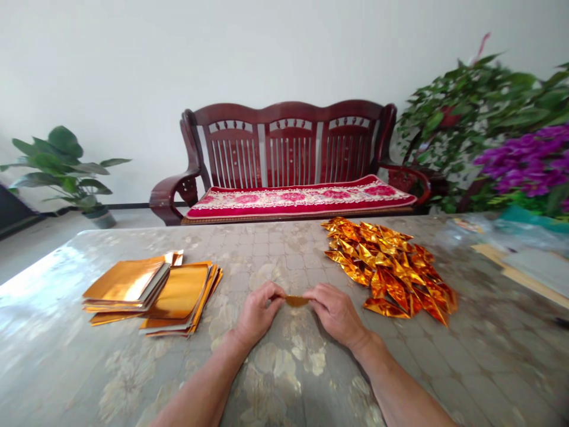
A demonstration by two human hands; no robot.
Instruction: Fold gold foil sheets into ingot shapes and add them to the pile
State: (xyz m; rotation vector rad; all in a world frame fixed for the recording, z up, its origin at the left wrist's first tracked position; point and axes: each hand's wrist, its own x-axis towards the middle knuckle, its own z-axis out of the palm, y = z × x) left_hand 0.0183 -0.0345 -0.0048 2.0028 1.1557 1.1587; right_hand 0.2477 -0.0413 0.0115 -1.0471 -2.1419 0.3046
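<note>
Between my two hands, just above the table, is a small folded piece of gold foil paper. My left hand pinches its left end between thumb and fingers. On the other end, my right hand is closed in the same kind of pinch. Stacks of flat gold foil sheets lie to the left of my hands, in two overlapping piles. To the right is a heap of folded gold foil pieces, shiny and pointed at their ends.
A table with a flowered cover spans the foreground. Behind it stands a dark red wooden bench with a red patterned cushion. Plastic bags and flat boards lie at the right edge. Potted plants flank the bench.
</note>
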